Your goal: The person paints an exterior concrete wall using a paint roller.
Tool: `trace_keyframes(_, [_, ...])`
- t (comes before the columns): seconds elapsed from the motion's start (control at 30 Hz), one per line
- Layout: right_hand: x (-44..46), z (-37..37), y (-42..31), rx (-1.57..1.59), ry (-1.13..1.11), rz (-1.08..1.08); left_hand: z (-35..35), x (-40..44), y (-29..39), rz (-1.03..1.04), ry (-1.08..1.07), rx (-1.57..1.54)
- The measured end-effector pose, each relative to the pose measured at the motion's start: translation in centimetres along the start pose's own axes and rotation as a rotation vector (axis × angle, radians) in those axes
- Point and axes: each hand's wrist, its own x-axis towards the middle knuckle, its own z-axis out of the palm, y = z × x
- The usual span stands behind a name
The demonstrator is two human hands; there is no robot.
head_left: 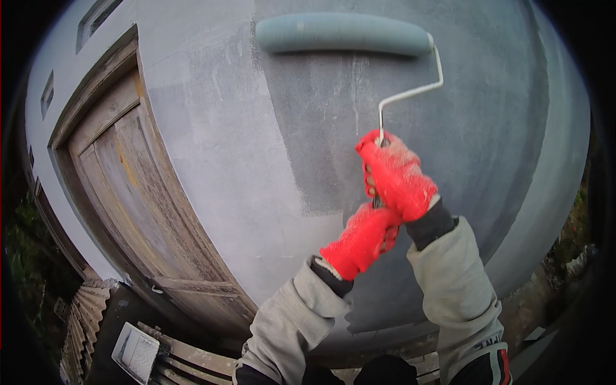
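A paint roller (343, 34) with a long grey-blue sleeve and a bent white wire frame lies against the upper part of the wall (218, 141). Both my hands wear red gloves and are wrapped round its handle. My right hand (399, 174) is the upper one, just below the wire frame. Below it and to the left, my left hand (363, 242) grips the lower end, close against the right. Darker grey paint (314, 122) covers the wall under and right of the roller, with a straight edge against the paler surface at left.
A weathered wooden door (138, 186) stands at the left. Below it, a white paint tray (136, 353) rests by wooden slats (199, 359), with corrugated sheeting (86, 321) at the far lower left. Plants (29, 256) show at the left edge.
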Motion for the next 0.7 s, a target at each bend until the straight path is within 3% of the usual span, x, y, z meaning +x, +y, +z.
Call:
trace_keyframes(0.1, [-3.5,-0.1,10.2,-0.125,0.016,0.022,-2.9,-2.6,-10.2,-0.079,0.139,-0.082])
trace_keyframes(0.13, [-6.0,-0.1,14.9,-0.147,0.018,0.061,-5.3,-4.0,-14.6,-0.135,0.055,0.1])
trace_keyframes(0.2, [-11.1,0.0,24.2,-0.191,0.02,0.14,-7.5,-8.0,-23.5,-0.202,0.004,0.033])
trace_keyframes(0.27, [-16.7,0.7,27.9,-0.174,0.035,0.27,-7.6,-12.8,-29.3,-0.367,0.101,0.102])
trace_keyframes(0.33, [-20.2,0.9,34.6,-0.22,0.011,0.257,-8.1,-16.0,-32.9,-0.557,0.044,0.236])
trace_keyframes(0.37, [-22.2,0.7,36.3,-0.057,0.007,0.512,-8.3,-17.0,-34.5,-0.561,0.05,0.232])
trace_keyframes(0.4, [-23.2,0.8,36.0,0.107,0.004,0.769,-8.2,-17.7,-35.3,-0.506,-0.01,0.252])
trace_keyframes(0.47, [-23.3,0.9,35.6,0.13,-0.013,0.766,-8.1,-18.5,-35.8,-0.459,-0.065,0.262])
trace_keyframes(0.53, [-21.1,0.8,32.2,0.037,-0.009,0.619,-6.9,-16.8,-30.8,-0.511,0.066,0.219])
trace_keyframes(0.6, [-17.4,0.4,30.6,0.023,0.01,0.416,-7.5,-13.8,-30.7,-0.415,0.185,-0.044])
trace_keyframes(0.7, [-11.3,0.2,21.9,0.034,0.068,0.274,-7.3,-7.5,-23.3,-0.335,0.132,0.116])
